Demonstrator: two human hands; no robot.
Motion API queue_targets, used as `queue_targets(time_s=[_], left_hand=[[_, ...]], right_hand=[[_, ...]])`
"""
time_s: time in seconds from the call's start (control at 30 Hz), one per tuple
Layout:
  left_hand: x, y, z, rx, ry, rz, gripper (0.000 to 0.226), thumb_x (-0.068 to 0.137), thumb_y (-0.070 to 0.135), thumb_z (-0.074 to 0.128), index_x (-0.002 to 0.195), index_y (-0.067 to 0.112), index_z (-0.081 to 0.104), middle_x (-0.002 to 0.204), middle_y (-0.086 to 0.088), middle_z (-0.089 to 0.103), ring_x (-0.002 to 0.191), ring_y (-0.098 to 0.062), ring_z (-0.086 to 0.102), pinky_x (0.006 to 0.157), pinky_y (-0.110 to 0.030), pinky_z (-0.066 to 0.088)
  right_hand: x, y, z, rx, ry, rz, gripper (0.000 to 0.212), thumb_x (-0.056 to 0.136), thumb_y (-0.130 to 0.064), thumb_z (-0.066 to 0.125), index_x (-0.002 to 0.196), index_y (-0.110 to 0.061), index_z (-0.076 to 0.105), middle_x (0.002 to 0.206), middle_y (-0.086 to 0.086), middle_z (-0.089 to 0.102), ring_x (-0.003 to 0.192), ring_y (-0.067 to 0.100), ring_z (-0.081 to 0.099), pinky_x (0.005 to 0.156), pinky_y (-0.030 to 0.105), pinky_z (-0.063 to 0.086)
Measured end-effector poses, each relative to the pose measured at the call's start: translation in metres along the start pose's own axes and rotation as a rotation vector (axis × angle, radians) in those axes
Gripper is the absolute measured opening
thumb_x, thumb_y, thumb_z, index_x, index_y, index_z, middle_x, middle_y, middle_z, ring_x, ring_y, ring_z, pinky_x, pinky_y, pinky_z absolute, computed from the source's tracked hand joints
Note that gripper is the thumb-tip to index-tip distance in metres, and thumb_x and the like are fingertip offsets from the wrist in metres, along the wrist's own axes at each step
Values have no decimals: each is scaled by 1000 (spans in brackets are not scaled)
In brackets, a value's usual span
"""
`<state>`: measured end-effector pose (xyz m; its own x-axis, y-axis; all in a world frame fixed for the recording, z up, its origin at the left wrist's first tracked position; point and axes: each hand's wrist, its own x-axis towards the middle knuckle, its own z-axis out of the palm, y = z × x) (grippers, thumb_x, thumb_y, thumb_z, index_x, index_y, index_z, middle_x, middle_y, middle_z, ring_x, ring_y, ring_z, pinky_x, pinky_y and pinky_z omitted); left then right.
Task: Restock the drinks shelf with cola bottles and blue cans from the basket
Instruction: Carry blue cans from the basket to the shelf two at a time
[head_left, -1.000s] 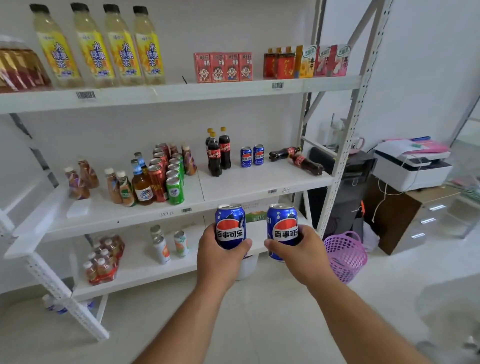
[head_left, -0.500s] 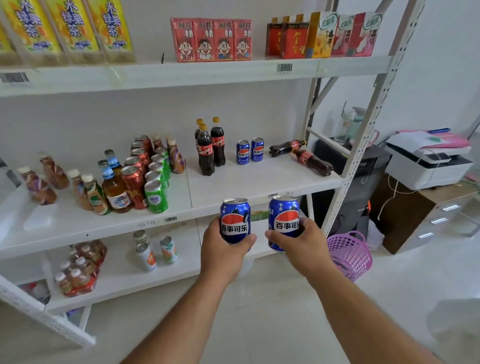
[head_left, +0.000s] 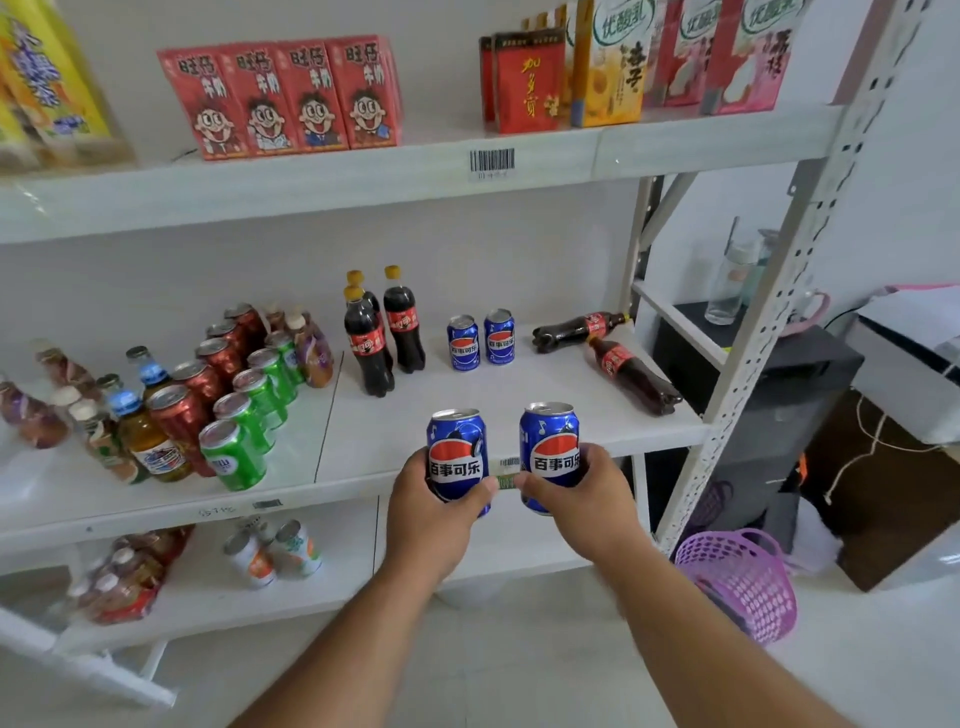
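My left hand (head_left: 434, 512) grips one blue can (head_left: 456, 451) upright, and my right hand (head_left: 582, 501) grips a second blue can (head_left: 549, 446) beside it. Both cans hover at the front edge of the white middle shelf (head_left: 441, 395). Further back on that shelf stand two more blue cans (head_left: 480, 340). To their left three cola bottles (head_left: 382, 330) stand upright. Two cola bottles (head_left: 613, 353) lie on their sides at the shelf's right end. The purple basket (head_left: 743, 579) sits on the floor at the lower right.
Red and green cans and tea bottles (head_left: 208, 395) crowd the shelf's left half. Drink cartons (head_left: 291, 98) line the top shelf. The slanted metal upright (head_left: 748, 332) borders the shelf on the right. More bottles and cans sit on the lower shelf (head_left: 218, 592).
I have stepped closer to the shelf. Both hands have carried their cans up and forward to the middle shelf's front edge.
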<state>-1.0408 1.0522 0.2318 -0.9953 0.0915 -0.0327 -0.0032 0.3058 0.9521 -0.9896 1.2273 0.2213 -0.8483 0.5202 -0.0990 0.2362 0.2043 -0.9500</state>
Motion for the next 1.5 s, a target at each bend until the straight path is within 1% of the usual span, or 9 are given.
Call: queue_targets(time_s=[0.2,0.33,0.47,0.73,0.93,1.07,1.33,1.43,1.5], left_hand=[[35,3,38,-5,50,-86,55,75,14,89,118,30,58,101,13,70,87,-2,69,67,-21,56],[66,-5,55,6,68,-116,57,72,18,90,118,29,59,102,10,71,90,-7,70,77,-33,63],[102,-13,66,-8,64,-121,63,70,22,94,121,31,57,105,14,70,93,-5,69,73,-25,56],[190,-46,88,6,31,-137,71,70,24,95,128,30,54,112,12,68,98,-9,68,82,-28,56],[225,-60,100,52,22,-145,66,68,23,96,117,34,53,104,16,69,90,-2,67,77,-26,53],[246,-65,110,64,9,-149,67,69,20,95,119,32,53,107,13,69,91,-3,67,72,-19,51],[285,-75,126,53,49,-147,72,67,14,95,121,31,51,118,8,69,102,-8,69,88,-31,60],[293,-75,130,51,46,-122,76,67,14,96,127,29,51,123,6,68,108,-11,69,92,-34,60],[294,-76,132,45,38,-102,77,68,17,96,128,29,49,124,8,67,109,-10,68,90,-29,59]], right_hand=[[56,10,-12,13,-42,40,58,76,-27,93,121,-21,57,101,-9,71,86,4,69,65,16,52],[90,15,-6,25,-61,89,59,75,-19,92,122,-21,56,101,-5,71,85,9,71,64,21,55],[123,14,2,3,-76,105,61,73,-22,93,120,-22,55,105,-4,71,88,11,71,67,23,56],[195,15,27,-104,-61,117,61,76,-29,92,124,-25,54,99,-15,67,80,0,65,61,14,46],[224,26,42,-159,-40,155,59,75,-29,92,121,-25,55,94,-16,67,75,-2,64,60,16,45],[254,26,51,-175,-51,153,60,74,-27,93,120,-25,55,103,-10,70,84,0,64,64,18,47],[304,37,73,-177,-107,147,62,73,-20,93,120,-25,53,110,-7,69,94,12,67,81,29,53],[309,40,77,-128,-118,147,66,74,-15,92,125,-25,52,114,-6,68,101,14,68,83,27,53],[310,42,77,-103,-123,134,66,75,-15,92,126,-27,51,116,-6,69,103,14,68,80,22,51]])
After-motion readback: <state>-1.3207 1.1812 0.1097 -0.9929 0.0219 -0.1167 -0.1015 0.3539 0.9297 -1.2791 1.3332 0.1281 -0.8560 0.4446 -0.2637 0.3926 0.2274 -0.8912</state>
